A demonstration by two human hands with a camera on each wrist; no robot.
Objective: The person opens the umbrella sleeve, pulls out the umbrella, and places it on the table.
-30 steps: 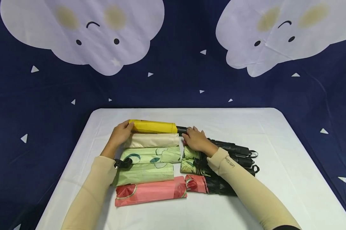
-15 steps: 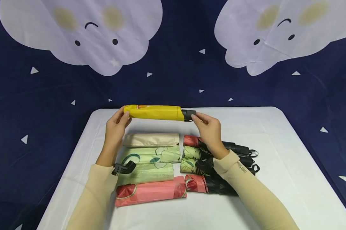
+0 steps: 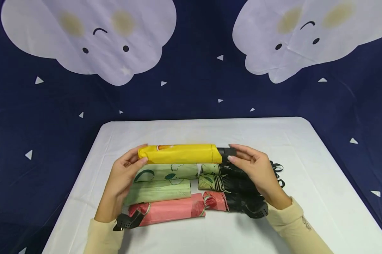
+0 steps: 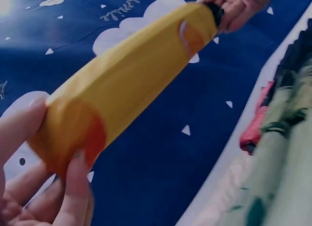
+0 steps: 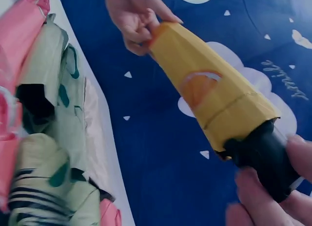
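A folded umbrella in a yellow sleeve (image 3: 179,154) is held level above the table, its black handle (image 3: 227,153) sticking out on the right. My left hand (image 3: 122,174) pinches the sleeve's left end between thumb and fingers. At the other end my right hand (image 3: 257,169) grips the handle. An orange print shows on the yellow cloth in both wrist views. Below lie two green sleeves, one patterned (image 3: 165,172) and one nearer (image 3: 162,190), plus a pink watermelon sleeve (image 3: 175,210). The cream sleeve (image 5: 96,138) is hidden behind the yellow one in the head view.
Right of the sleeves lie several folded umbrellas with black parts, among them a green one (image 3: 210,182) and a watermelon one (image 3: 215,201). Everything rests on a white-covered table (image 3: 222,233). A dark blue cloth (image 3: 197,88) with clouds stands behind the far edge.
Both hands have lifted the yellow-sleeved umbrella off the table's far row, then brought it nearer and a little right. It now overlaps the cream sleeve and the far umbrella. The others stay put.
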